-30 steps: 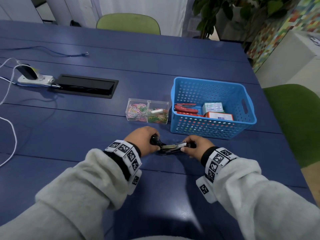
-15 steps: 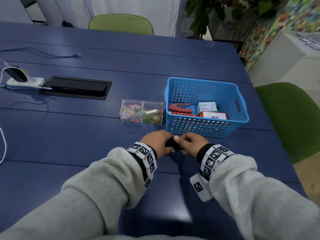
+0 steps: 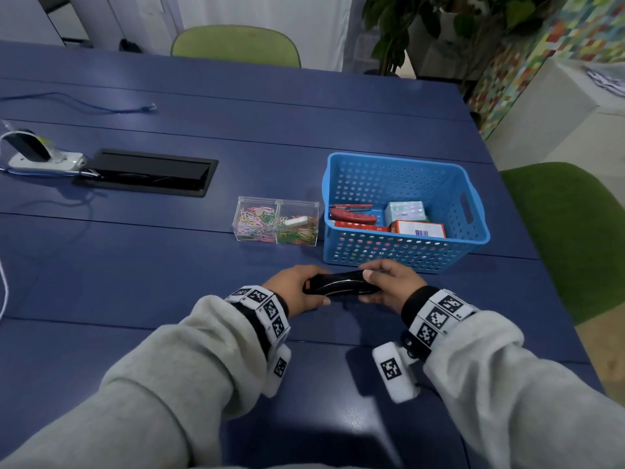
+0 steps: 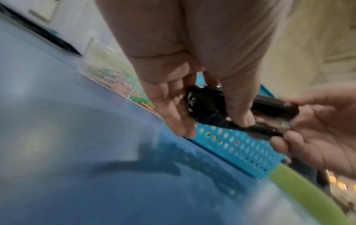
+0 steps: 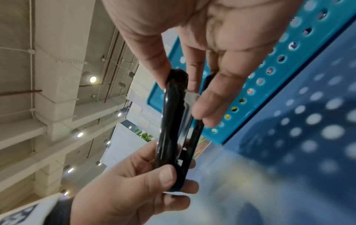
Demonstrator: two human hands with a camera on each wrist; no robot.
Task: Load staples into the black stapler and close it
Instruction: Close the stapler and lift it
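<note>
Holding the black stapler (image 3: 340, 283) lengthwise between both hands, I have it lifted just above the blue worktop (image 3: 135, 272), near the front wall of the blue basket (image 3: 473, 236). My left hand (image 3: 293, 290) has its grip clamped on the hinge end, thumb on top and fingers curled underneath. My right hand (image 3: 389, 284) pinches the nose end between thumb and fingertips.

I judge the task close to finished: the top arm lies down along the body rather than swung open, so the closing looks done or nearly so. Whether staples sit inside I cannot tell, since no view shows the magazine's contents. What may be left is a last squeeze to seat the top, then setting the stapler down.

From the head view the stapler reads as one closed black bar. The right wrist view shows it edge on (image 5: 173, 129), with a gap between the upper part and the thin base, and a bright metal strip between them; that may be only the usual resting gap. The left wrist view, blurred, shows the rear end (image 4: 204, 103) in my left fingers. Only the head view shows the clear paperclip box (image 3: 275, 220) and the red stapler (image 3: 353, 216) in the basket.
</note>
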